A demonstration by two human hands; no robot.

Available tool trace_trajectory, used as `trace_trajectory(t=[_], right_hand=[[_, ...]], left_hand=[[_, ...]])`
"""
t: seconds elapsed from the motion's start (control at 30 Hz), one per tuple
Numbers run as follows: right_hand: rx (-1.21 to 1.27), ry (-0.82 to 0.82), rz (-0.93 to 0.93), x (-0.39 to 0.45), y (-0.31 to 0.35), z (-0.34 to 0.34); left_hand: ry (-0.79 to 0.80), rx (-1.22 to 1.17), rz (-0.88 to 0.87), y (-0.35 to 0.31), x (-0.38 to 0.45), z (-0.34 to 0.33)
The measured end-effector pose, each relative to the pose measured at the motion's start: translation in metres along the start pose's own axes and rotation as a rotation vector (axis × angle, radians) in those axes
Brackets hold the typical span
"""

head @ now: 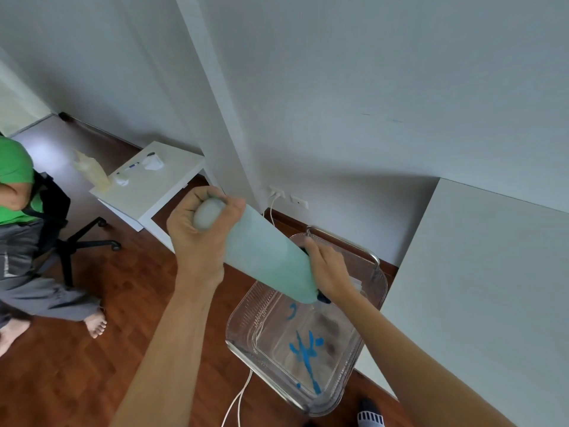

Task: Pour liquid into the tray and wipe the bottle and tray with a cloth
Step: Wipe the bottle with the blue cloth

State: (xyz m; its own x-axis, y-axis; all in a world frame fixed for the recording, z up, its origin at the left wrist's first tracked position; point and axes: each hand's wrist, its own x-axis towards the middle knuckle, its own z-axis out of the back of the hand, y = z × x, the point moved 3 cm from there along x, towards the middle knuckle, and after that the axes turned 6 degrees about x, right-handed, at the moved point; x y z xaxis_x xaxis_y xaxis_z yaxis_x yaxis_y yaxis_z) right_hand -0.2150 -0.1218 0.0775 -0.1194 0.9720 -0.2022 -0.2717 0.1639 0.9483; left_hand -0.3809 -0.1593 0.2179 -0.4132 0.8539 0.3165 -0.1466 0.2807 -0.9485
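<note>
Tilting the pale green bottle [264, 257] neck-down toward 4 o'clock, the left hand [197, 238] clamps its base for control while the right hand [326, 269] grips the dark cap end, steering any outflow into the clear tray [246, 306] directly below, already streaked blue.

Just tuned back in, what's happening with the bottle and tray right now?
The person holds a pale green bottle tilted mouth-down over a clear tray. The left hand grips its base; the right hand is at the cap end. Blue liquid is already streaked across the tray's floor. No cloth is in use yet.
</note>
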Motion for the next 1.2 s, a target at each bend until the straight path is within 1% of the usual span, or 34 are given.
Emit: trace_trajectory(t=[0.03, 0.07, 0.1, 0.13, 0.17, 0.23, 0.3, 0.4, 0.5, 0.53, 0.57, 0.6, 0.67, 0.73, 0.77, 0.8, 0.87, 0.9, 0.97, 1.0, 1.03, 1.1, 1.2], right_hand=[[0.069, 0.058, -0.173, 0.001, -0.016, 0.003], [0.227, 0.134, -0.361, -0.001, -0.031, 0.003], [0.465, 0.203, -0.536, -0.006, -0.043, 0.000], [0.703, 0.242, -0.662, -0.012, -0.051, -0.003], [0.905, 0.267, -0.718, -0.015, -0.055, -0.005], [1.132, 0.309, -0.711, -0.019, -0.058, -0.007], [1.227, 0.343, -0.680, -0.023, -0.057, -0.007], [1.250, 0.363, -0.693, -0.025, -0.060, -0.005], [1.256, 0.338, -0.741, -0.027, -0.071, -0.008], [1.265, 0.326, -0.739, -0.028, -0.075, -0.010], [1.284, 0.316, -0.725, -0.029, -0.078, -0.011], [1.307, 0.304, -0.702, -0.029, -0.080, -0.012], [1.330, 0.238, -0.656, -0.029, -0.081, -0.012], [1.212, 0.094, -0.606, -0.027, -0.080, -0.007], [1.124, 0.031, -0.581, -0.026, -0.079, -0.005], [1.044, -0.013, -0.558, -0.026, -0.078, -0.003], [0.842, -0.089, -0.479, -0.026, -0.072, 0.001], [0.684, -0.144, -0.400, -0.024, -0.069, 0.003], [0.318, -0.290, -0.194, -0.022, -0.058, 0.010], [0.169, -0.333, -0.098, -0.020, -0.049, 0.011], [0.059, -0.341, -0.022, -0.020, -0.038, 0.011], [-0.051, -0.317, 0.076, -0.020, -0.015, 0.005], [-0.030, -0.273, 0.149, -0.031, 0.029, -0.011]], left_hand=[[-0.016, -0.015, -0.004, -0.001, 0.002, 0.003], [-0.020, -0.030, -0.002, 0.000, 0.003, 0.004], [-0.012, -0.045, 0.007, 0.001, 0.002, 0.005], [0.009, -0.059, 0.020, 0.004, 0.002, 0.004], [0.043, -0.074, 0.032, 0.006, 0.002, 0.003], [0.136, -0.109, 0.060, 0.010, 0.007, 0.003], [0.239, -0.128, 0.088, 0.013, 0.012, 0.003], [0.413, -0.138, 0.065, 0.014, 0.013, 0.002], [0.623, -0.137, 0.062, 0.012, 0.014, 0.000], [0.644, -0.130, 0.080, 0.011, 0.015, -0.001], [0.614, -0.123, 0.103, 0.013, 0.016, -0.002], [0.526, -0.119, 0.142, 0.016, 0.015, -0.003], [0.244, -0.110, 0.296, 0.028, 0.009, -0.005], [-0.036, -0.144, 0.517, 0.041, -0.003, -0.006], [-0.135, -0.180, 0.601, 0.046, -0.006, -0.006], [-0.199, -0.221, 0.650, 0.049, -0.006, -0.004], [-0.257, -0.282, 0.645, 0.051, -0.005, -0.003], [-0.258, -0.272, 0.598, 0.051, -0.004, -0.002], [-0.192, -0.193, 0.446, 0.047, -0.006, -0.004], [-0.153, -0.161, 0.379, 0.046, -0.008, -0.006], [-0.123, -0.145, 0.337, 0.047, -0.009, -0.006], [-0.069, -0.153, 0.284, 0.049, -0.012, -0.006], [0.056, -0.136, 0.180, 0.047, -0.012, -0.012]])
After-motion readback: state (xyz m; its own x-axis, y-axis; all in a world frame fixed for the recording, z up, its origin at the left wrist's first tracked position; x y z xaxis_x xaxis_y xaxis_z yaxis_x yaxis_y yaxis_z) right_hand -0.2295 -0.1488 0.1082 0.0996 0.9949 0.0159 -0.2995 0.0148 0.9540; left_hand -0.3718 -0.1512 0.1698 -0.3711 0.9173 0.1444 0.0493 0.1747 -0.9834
